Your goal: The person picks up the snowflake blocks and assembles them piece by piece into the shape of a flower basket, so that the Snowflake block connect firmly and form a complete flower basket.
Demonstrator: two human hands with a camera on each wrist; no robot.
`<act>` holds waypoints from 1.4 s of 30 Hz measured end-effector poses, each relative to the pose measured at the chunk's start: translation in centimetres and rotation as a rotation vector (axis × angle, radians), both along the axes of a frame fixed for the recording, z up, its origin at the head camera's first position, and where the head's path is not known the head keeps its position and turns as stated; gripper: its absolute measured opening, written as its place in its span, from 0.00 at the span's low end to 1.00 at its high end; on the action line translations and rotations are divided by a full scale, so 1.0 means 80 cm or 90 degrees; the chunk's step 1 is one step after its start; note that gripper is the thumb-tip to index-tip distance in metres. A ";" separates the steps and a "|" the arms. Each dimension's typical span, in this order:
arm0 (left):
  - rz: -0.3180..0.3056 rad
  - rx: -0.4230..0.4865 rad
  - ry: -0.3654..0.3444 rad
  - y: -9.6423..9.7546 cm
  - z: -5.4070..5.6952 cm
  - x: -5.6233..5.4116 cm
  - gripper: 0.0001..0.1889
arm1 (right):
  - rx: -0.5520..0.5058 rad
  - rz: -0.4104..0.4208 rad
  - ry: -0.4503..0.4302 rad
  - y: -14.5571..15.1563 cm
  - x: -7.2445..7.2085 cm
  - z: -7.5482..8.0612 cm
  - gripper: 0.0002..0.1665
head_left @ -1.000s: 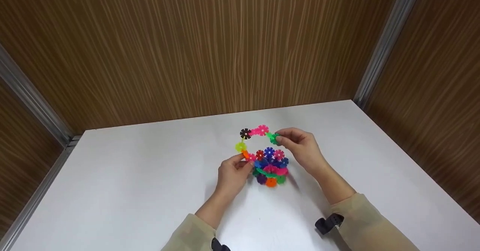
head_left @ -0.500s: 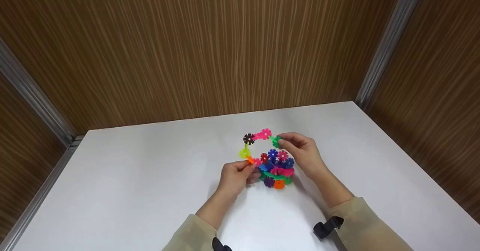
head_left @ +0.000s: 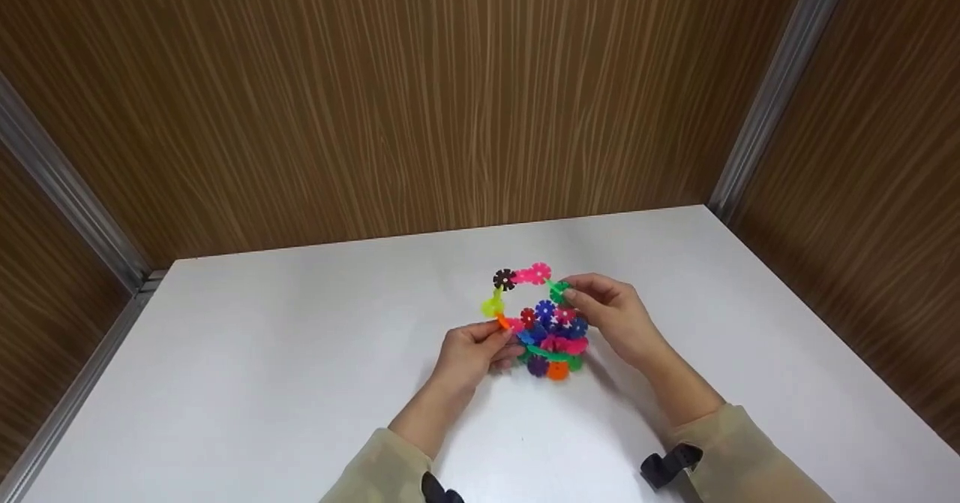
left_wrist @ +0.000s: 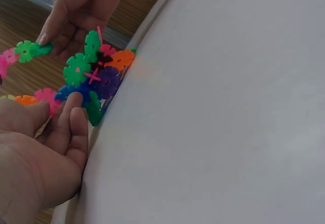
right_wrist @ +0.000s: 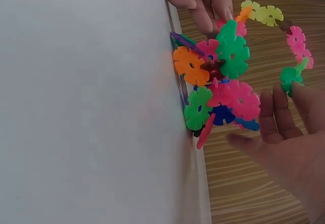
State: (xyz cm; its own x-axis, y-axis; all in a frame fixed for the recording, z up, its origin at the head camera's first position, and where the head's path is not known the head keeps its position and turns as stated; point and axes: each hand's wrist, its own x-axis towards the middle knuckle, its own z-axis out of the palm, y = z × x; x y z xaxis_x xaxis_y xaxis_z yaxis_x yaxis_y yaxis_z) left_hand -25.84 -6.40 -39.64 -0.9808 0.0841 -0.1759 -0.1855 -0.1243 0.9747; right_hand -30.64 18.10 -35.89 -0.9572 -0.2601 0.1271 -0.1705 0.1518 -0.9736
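A cluster of interlocking plastic flower discs, in blue, pink, green, orange and purple, stands low on the white table. From its left side a curved chain of discs arches up and over, in orange, yellow, black, pink and green. My left hand pinches the chain near its orange and pink discs, close against the cluster. With thumb and fingertips my right hand pinches the green disc at the chain's other end. In the right wrist view that green disc is apart from the cluster.
The white table spreads around the hands. A wood-grain panel rises at its back edge, with metal posts at the corners. Black wrist devices sit at both sleeves.
Both hands and the disc assembly have shifted a little right and toward the person. Lately the right hand has lowered slightly, bringing the green chain end nearer the cluster. Both grips stay the same.
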 end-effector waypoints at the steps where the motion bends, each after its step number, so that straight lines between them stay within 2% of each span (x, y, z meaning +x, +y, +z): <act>1: 0.001 0.003 -0.001 -0.002 -0.001 -0.001 0.14 | 0.002 0.001 0.000 -0.001 0.000 0.000 0.17; 11: 0.014 0.009 0.018 -0.025 -0.007 0.001 0.14 | -0.030 0.048 -0.008 -0.019 0.002 -0.003 0.18; 18: 0.001 -0.017 0.015 -0.023 -0.008 0.001 0.13 | -0.019 0.047 -0.013 -0.017 0.003 -0.010 0.16; 25: -0.005 -0.023 0.043 -0.021 -0.010 0.003 0.12 | -0.017 0.048 -0.011 -0.013 0.007 -0.015 0.15; 29: -0.007 -0.023 0.049 -0.021 -0.010 0.003 0.12 | 0.010 0.016 -0.016 -0.010 0.010 -0.015 0.16; 32: -0.008 -0.030 0.052 -0.022 -0.010 0.003 0.12 | 0.054 0.003 -0.017 -0.008 0.012 -0.014 0.20; 37: -0.011 -0.046 0.062 -0.022 -0.010 0.002 0.12 | 0.128 0.030 -0.040 -0.003 0.015 -0.014 0.27; 42: -0.009 -0.064 0.067 -0.020 -0.010 0.001 0.11 | 0.167 0.045 -0.038 -0.004 0.014 -0.017 0.23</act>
State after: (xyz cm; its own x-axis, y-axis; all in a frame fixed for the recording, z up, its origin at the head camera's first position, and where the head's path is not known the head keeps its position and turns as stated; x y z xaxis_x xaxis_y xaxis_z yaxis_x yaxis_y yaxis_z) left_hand -25.72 -8.03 -40.41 -0.9932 0.0844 -0.0799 -0.0821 -0.0230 0.9964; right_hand -29.51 17.79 -37.27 -0.9390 -0.3437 -0.0101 -0.1328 0.3895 -0.9114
